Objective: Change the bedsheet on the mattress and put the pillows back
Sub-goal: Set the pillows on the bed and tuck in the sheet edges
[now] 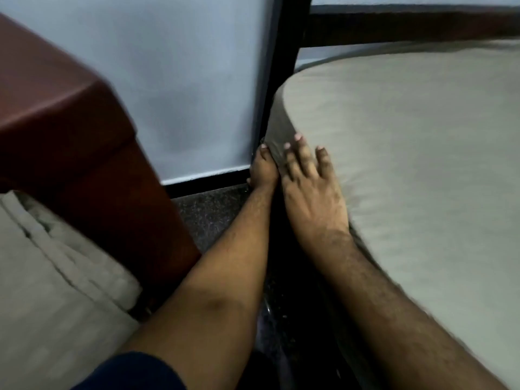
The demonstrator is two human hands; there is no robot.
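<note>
A taupe bedsheet covers the mattress, which fills the right side of the view. The cloth looks smooth and matte, with soft ripples, and it curves down over the mattress's rounded near-left corner. That corner sits just ahead of both hands, tight against a dark upright bed post and a dark rail running off to the right.

The right hand lies flat on the side of the corner, fingers straight and slightly spread, pressing the sheet. The left hand is just beside it, touching it, lower, in the narrow gap between post and mattress. Its fingers seem to pinch or push the sheet edge there, though blur makes the grip uncertain. The mattress's side runs from the corner back toward the person, along the right forearm. The left hand is nearer the gap, so tucking the edge likely falls to it.

Farther out, a pale blue-grey wall stands behind. A reddish-brown wooden cabinet stands at left, above a heap of pale cloth. The floor is dark and speckled.
</note>
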